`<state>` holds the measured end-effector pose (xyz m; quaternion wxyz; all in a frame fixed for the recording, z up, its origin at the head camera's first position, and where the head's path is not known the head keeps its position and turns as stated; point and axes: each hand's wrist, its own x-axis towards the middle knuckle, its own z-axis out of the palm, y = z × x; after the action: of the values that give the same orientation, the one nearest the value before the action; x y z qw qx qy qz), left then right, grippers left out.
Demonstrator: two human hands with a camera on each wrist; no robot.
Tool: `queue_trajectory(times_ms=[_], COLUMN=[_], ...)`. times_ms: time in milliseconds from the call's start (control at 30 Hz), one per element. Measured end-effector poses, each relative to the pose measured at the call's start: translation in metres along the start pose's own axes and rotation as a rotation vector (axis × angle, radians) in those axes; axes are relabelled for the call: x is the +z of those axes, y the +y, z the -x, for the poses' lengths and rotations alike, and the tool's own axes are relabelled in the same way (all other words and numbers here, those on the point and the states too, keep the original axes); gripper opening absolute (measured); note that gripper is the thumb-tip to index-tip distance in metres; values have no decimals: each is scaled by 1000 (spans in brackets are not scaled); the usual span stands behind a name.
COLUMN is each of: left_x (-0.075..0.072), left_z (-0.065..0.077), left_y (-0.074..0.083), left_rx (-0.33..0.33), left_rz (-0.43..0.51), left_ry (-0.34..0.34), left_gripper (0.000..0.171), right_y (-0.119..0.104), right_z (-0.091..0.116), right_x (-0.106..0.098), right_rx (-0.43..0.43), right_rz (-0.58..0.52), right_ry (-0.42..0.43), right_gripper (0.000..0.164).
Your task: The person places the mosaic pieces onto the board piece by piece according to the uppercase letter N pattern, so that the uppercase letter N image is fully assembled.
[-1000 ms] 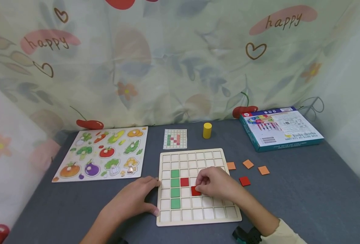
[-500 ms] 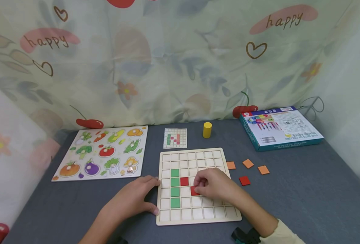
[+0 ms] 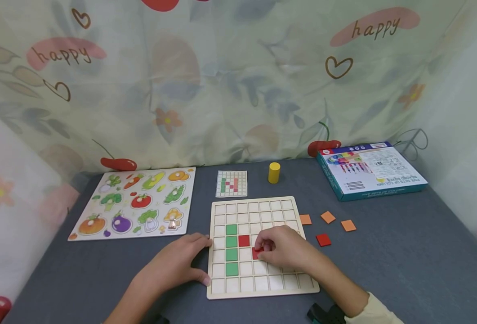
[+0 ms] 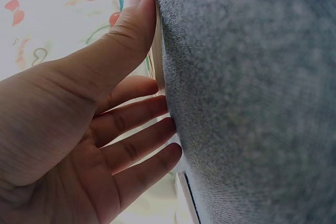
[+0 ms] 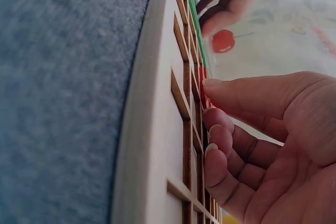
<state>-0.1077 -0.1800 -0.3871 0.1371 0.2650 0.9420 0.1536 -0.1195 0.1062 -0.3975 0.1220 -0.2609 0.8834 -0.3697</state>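
A pale wooden grid board lies on the dark tabletop. My left hand steadies its left edge; in the left wrist view the thumb and nearly straight fingers touch that edge. Curled over the middle of the grid, my right hand has thumb and forefinger at a red tile, partly hidden by them. In the right wrist view the thumb tip meets the red edge at the grid's surface. One more red tile sits up and left of it, beside a column of green tiles.
Right of the board lie a loose red tile and several orange tiles. Behind stand a pattern card and a yellow cylinder. A vegetable puzzle board is at left, a flat box at back right.
My right hand has shifted slightly left and down over the red tile, with its fingers a little more spread. The left hand stays at the board's edge.
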Motion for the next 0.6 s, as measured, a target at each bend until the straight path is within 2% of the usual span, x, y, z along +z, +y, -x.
queue_trajectory(times_ms=[300, 600], left_x=[0, 1], left_z=[0, 0], left_y=[0, 0], left_rx=[0, -10], left_rz=[11, 7], left_ry=[1, 1], left_gripper=[83, 84], right_y=[6, 31], right_z=[11, 36], right_x=[-9, -38], right_rx=[23, 46], right_rz=[3, -4], right_ry=[-17, 31], right_gripper=[13, 11])
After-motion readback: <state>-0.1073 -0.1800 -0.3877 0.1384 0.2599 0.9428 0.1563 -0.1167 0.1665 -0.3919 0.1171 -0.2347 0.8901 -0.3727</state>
